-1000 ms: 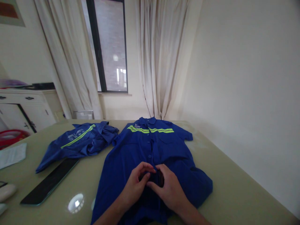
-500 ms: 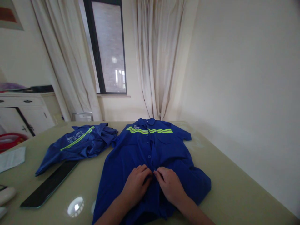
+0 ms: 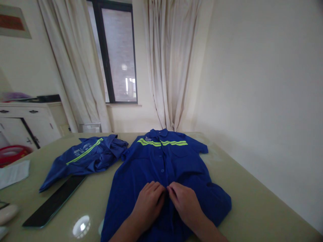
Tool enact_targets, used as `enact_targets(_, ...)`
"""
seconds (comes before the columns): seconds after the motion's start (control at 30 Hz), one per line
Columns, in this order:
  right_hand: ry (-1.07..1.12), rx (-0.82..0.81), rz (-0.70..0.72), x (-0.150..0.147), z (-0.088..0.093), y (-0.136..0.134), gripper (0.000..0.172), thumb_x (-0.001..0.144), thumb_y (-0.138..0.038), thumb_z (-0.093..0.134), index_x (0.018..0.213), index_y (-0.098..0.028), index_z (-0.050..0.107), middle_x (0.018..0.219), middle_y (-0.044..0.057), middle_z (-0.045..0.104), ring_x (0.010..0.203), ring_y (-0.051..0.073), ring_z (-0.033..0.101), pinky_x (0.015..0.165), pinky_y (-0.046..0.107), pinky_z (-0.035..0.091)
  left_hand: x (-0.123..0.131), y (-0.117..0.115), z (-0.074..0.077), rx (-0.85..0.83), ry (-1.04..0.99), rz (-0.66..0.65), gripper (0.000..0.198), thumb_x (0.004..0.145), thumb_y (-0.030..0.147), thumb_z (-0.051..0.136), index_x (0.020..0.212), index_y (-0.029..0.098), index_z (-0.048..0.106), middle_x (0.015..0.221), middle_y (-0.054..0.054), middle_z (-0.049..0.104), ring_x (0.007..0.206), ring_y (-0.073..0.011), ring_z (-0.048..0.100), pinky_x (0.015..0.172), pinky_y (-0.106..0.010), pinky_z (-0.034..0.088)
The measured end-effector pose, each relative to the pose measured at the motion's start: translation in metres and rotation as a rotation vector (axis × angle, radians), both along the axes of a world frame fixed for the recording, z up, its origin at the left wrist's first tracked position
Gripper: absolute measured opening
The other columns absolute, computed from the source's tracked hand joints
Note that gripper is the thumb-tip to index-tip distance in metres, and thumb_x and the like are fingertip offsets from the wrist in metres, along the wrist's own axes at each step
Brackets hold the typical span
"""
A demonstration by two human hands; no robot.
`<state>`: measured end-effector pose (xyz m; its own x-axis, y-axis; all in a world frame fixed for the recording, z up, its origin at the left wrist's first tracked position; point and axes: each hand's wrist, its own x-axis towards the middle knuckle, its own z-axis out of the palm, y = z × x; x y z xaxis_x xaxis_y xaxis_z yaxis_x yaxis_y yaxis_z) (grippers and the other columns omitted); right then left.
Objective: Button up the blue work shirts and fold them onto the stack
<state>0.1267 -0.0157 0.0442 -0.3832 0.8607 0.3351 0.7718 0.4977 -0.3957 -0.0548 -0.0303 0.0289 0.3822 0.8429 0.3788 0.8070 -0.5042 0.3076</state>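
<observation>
A blue short-sleeved shirt [image 3: 141, 171] with yellow-green reflective stripes lies face up, its collar toward the far edge of the table. My left hand [image 3: 150, 201] and my right hand [image 3: 184, 201] meet at the lower part of its front placket, each with fingers pinched on the fabric edge. The fingertips almost touch; whatever button lies between them is hidden. Several buttons show above the hands. To the left lies a second blue shirt [image 3: 88, 154], crumpled, with a similar stripe.
A long black panel [image 3: 54, 203] lies partly under the second shirt on the greenish table [image 3: 252, 208]. Paper [image 3: 15, 173] and a pale mouse-like object [image 3: 8, 213] are at the left edge. A red basin [image 3: 15, 153] and white cabinet [image 3: 37, 124] stand beyond.
My fingers have drawn closer together at the placket, the right hand's curled more tightly. The whole view has shifted slightly, with things appearing a little lower and farther right.
</observation>
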Motion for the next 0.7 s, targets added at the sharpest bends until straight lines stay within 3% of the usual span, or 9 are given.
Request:
enact_targets(0.17,0.162,-0.082,0.019,-0.0009,-0.0008,0.0015,0.016,0.095,-0.023,0.055,0.094,-0.023,0.071,0.076,-0.001,0.069,0.068,0.016,0.064,0.066,0.025,0.041,-0.0014,0.0014,-0.0003,-0.019,-0.136,0.035,0.013,0.098,0.015,0.051,0.098,0.024,0.061,0.096,-0.001,0.068,0.091,-0.0216,0.062,0.085,-0.037,0.048)
enact_targets(0.3,0.189,-0.083,0.027,0.0008,0.0007,0.0017,0.025,0.089,-0.018,0.053,0.102,-0.024,0.075,0.08,0.001,0.072,0.069,0.017,0.064,0.068,0.026,0.041,-0.003,0.0015,0.0015,-0.013,-0.234,0.084,0.013,0.097,0.016,0.052,0.098,0.025,0.061,0.095,-0.001,0.068,0.092,-0.0203,0.064,0.083,-0.034,0.049)
enact_targets(0.47,0.218,-0.126,0.059,-0.0014,-0.0011,0.0014,0.024,0.086,-0.017,0.053,0.09,-0.022,0.076,0.072,0.001,0.07,0.064,0.016,0.061,0.063,0.026,0.039,-0.0042,0.0031,0.0,0.034,-0.231,0.036,0.014,0.095,0.016,0.054,0.096,0.026,0.063,0.093,-0.001,0.069,0.089,-0.0195,0.065,0.081,-0.032,0.05)
enact_targets(0.7,0.302,-0.148,0.054,-0.0058,0.0005,-0.0024,0.022,0.086,-0.019,0.055,0.088,-0.02,0.077,0.061,-0.001,0.064,0.055,0.014,0.056,0.057,0.024,0.035,-0.0041,0.0046,-0.0033,0.031,-0.219,0.081,0.014,0.092,0.014,0.058,0.093,0.026,0.066,0.089,0.0,0.071,0.088,-0.0197,0.066,0.079,-0.032,0.051)
